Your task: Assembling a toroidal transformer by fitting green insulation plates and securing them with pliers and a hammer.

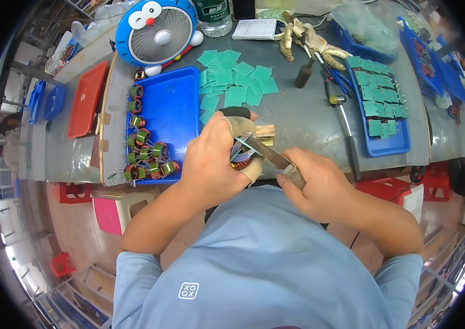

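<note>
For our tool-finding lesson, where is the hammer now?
In the head view, the hammer lies right of centre, just left of the blue tray of green boards.

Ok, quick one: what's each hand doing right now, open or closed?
Left hand: closed, holding a wound coil.
Right hand: closed, holding a dark flat-bladed tool.

Shirt (276, 268): white emblem (188, 290) on the left of the front, a rounded square outline enclosing two rows of capital letters, legible. Bottle (216, 24), rear of worktop (309, 120): large white characters on green label (210, 7), partly beyond the picture's edge. White sheet (254, 29), beside bottle: fine print in rows, too small to read.
</note>
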Action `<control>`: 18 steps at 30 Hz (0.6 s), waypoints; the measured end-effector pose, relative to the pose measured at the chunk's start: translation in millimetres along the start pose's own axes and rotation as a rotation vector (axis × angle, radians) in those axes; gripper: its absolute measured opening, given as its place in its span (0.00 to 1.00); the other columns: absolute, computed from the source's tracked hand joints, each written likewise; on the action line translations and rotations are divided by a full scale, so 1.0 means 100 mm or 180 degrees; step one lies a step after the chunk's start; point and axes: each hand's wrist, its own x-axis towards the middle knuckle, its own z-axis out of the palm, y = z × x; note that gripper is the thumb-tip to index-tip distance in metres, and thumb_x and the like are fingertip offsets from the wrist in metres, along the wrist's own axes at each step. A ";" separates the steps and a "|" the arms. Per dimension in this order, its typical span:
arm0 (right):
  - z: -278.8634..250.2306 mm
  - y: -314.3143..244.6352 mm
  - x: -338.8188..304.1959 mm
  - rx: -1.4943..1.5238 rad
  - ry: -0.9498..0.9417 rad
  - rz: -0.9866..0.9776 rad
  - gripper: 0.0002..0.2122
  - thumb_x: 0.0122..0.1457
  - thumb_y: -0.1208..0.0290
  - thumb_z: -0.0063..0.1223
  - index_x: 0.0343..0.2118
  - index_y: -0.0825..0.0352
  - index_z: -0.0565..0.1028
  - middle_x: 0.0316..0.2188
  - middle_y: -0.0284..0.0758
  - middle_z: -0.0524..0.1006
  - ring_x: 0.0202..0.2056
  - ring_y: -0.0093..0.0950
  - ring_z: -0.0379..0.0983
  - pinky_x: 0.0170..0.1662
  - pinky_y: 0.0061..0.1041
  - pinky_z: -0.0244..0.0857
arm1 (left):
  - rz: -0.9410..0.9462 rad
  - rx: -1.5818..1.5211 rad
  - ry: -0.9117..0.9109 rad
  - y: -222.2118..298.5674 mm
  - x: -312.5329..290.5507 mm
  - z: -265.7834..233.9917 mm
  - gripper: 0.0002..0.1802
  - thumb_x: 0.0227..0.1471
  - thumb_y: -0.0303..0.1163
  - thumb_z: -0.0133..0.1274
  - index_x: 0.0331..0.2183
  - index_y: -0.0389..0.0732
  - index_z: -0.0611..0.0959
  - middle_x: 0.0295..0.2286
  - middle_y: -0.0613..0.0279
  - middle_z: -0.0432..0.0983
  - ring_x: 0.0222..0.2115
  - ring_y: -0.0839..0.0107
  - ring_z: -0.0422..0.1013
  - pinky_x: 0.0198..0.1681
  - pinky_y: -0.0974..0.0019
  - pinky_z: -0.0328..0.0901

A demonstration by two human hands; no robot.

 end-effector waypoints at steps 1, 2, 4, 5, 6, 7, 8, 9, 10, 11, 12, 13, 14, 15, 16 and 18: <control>0.02 0.00 0.00 0.0043 -0.0002 0.0001 0.14 0.57 0.76 0.59 0.45 0.70 0.71 0.32 0.47 0.77 0.32 0.51 0.76 0.35 0.46 0.69 | 0.0057 -0.0016 0.0033 0.00 -0.01 0.00 0.29 0.38 0.21 0.70 0.43 0.40 0.75 0.45 0.52 0.79 0.37 0.62 0.79 0.37 0.65 0.73; 0.04 0.00 0.01 0.0057 -0.0020 0.0001 0.14 0.57 0.76 0.59 0.45 0.70 0.71 0.32 0.47 0.77 0.32 0.51 0.76 0.35 0.46 0.69 | 0.0036 -0.0010 0.0031 -0.02 -0.02 0.01 0.29 0.38 0.21 0.70 0.43 0.40 0.75 0.45 0.52 0.79 0.37 0.62 0.79 0.37 0.65 0.73; 0.09 0.00 0.02 0.0100 0.0125 -0.0001 0.14 0.55 0.77 0.59 0.44 0.70 0.72 0.32 0.47 0.77 0.32 0.50 0.76 0.36 0.46 0.69 | 0.0107 0.0006 0.0342 -0.05 -0.04 0.05 0.31 0.36 0.21 0.69 0.45 0.40 0.76 0.45 0.53 0.79 0.39 0.52 0.77 0.35 0.57 0.74; 0.14 0.00 0.03 0.0100 0.0122 0.0002 0.14 0.55 0.77 0.59 0.44 0.70 0.72 0.32 0.47 0.77 0.32 0.50 0.76 0.36 0.46 0.69 | 0.0104 0.0003 0.0341 -0.06 -0.05 0.07 0.31 0.36 0.21 0.69 0.45 0.40 0.76 0.45 0.53 0.79 0.39 0.52 0.77 0.35 0.57 0.74; 0.22 0.00 0.04 0.0193 0.0350 -0.0025 0.14 0.55 0.77 0.59 0.44 0.70 0.72 0.32 0.47 0.76 0.33 0.50 0.76 0.36 0.46 0.69 | 0.0134 0.0047 0.0465 -0.07 -0.06 0.10 0.32 0.35 0.20 0.69 0.46 0.40 0.76 0.45 0.52 0.80 0.39 0.52 0.77 0.36 0.57 0.74; 0.31 0.01 0.05 0.0290 0.0575 -0.0070 0.14 0.55 0.77 0.59 0.44 0.70 0.72 0.32 0.47 0.76 0.33 0.49 0.76 0.36 0.45 0.69 | 0.0163 0.0107 0.0597 -0.08 -0.07 0.12 0.33 0.35 0.20 0.70 0.46 0.40 0.75 0.45 0.52 0.80 0.39 0.52 0.77 0.37 0.57 0.74; 0.41 0.02 0.08 0.0281 0.0584 -0.0089 0.14 0.55 0.77 0.59 0.44 0.70 0.72 0.32 0.47 0.76 0.33 0.49 0.76 0.36 0.45 0.69 | 0.0180 0.0116 0.0610 -0.12 -0.08 0.15 0.33 0.35 0.20 0.70 0.46 0.40 0.75 0.45 0.52 0.80 0.39 0.52 0.77 0.37 0.57 0.74; 0.52 0.04 0.10 0.0410 0.0736 0.0032 0.13 0.55 0.76 0.59 0.44 0.70 0.73 0.33 0.46 0.77 0.34 0.49 0.76 0.37 0.44 0.70 | 0.0088 0.0172 0.0676 -0.16 -0.10 0.18 0.32 0.37 0.21 0.71 0.46 0.41 0.75 0.47 0.54 0.79 0.40 0.56 0.78 0.40 0.59 0.73; 0.59 0.04 0.11 0.0543 0.0884 0.0163 0.13 0.55 0.75 0.58 0.44 0.70 0.73 0.34 0.46 0.77 0.35 0.49 0.76 0.38 0.44 0.70 | -0.0013 0.0222 0.0736 -0.20 -0.11 0.20 0.31 0.40 0.23 0.72 0.47 0.42 0.75 0.48 0.55 0.79 0.42 0.60 0.78 0.44 0.61 0.73; 0.60 0.03 0.11 0.0535 0.0895 0.0151 0.13 0.55 0.75 0.58 0.44 0.70 0.73 0.34 0.46 0.77 0.35 0.49 0.76 0.38 0.44 0.70 | 0.0003 0.0224 0.0744 -0.22 -0.09 0.19 0.31 0.40 0.23 0.72 0.47 0.42 0.75 0.48 0.55 0.79 0.42 0.60 0.78 0.44 0.61 0.73; 0.60 0.02 0.12 0.0594 0.0854 0.0314 0.13 0.56 0.75 0.58 0.44 0.70 0.73 0.35 0.46 0.77 0.36 0.49 0.76 0.39 0.43 0.70 | 0.0168 0.0202 0.0693 -0.25 -0.06 0.18 0.33 0.37 0.21 0.71 0.47 0.41 0.75 0.47 0.53 0.79 0.40 0.56 0.78 0.41 0.60 0.74; 0.60 -0.01 0.11 0.0655 0.0812 0.0491 0.13 0.57 0.74 0.59 0.44 0.70 0.73 0.36 0.45 0.78 0.37 0.49 0.76 0.39 0.43 0.70 | 0.0326 0.0174 0.0632 -0.26 -0.05 0.17 0.35 0.34 0.19 0.70 0.47 0.39 0.75 0.45 0.50 0.79 0.39 0.53 0.77 0.39 0.58 0.74; 0.56 -0.03 0.12 0.0648 0.0823 0.0494 0.13 0.57 0.74 0.59 0.44 0.70 0.73 0.36 0.45 0.78 0.37 0.49 0.76 0.39 0.43 0.70 | 0.0337 0.0165 0.0631 -0.26 -0.05 0.16 0.35 0.34 0.19 0.70 0.47 0.39 0.75 0.45 0.50 0.79 0.39 0.53 0.77 0.39 0.58 0.74; 0.49 -0.05 0.15 0.0479 0.0756 0.0436 0.14 0.58 0.72 0.59 0.45 0.70 0.73 0.37 0.45 0.78 0.38 0.48 0.76 0.41 0.43 0.70 | 0.0210 0.0103 0.0634 -0.26 -0.06 0.14 0.34 0.37 0.21 0.71 0.48 0.40 0.74 0.47 0.51 0.79 0.42 0.55 0.78 0.43 0.60 0.74; 0.42 -0.07 0.17 0.0305 0.0685 0.0372 0.14 0.59 0.71 0.60 0.46 0.70 0.74 0.39 0.45 0.78 0.40 0.48 0.76 0.42 0.43 0.70 | 0.0083 0.0043 0.0645 -0.26 -0.06 0.13 0.34 0.39 0.22 0.72 0.49 0.40 0.74 0.49 0.52 0.79 0.45 0.58 0.79 0.46 0.62 0.73; 0.32 -0.05 0.15 0.0263 0.0645 0.0309 0.16 0.60 0.70 0.60 0.49 0.70 0.74 0.41 0.45 0.78 0.42 0.48 0.76 0.44 0.42 0.70 | 0.0083 0.0042 0.0530 -0.24 -0.07 0.08 0.34 0.39 0.22 0.72 0.49 0.40 0.73 0.49 0.50 0.79 0.45 0.59 0.79 0.47 0.62 0.73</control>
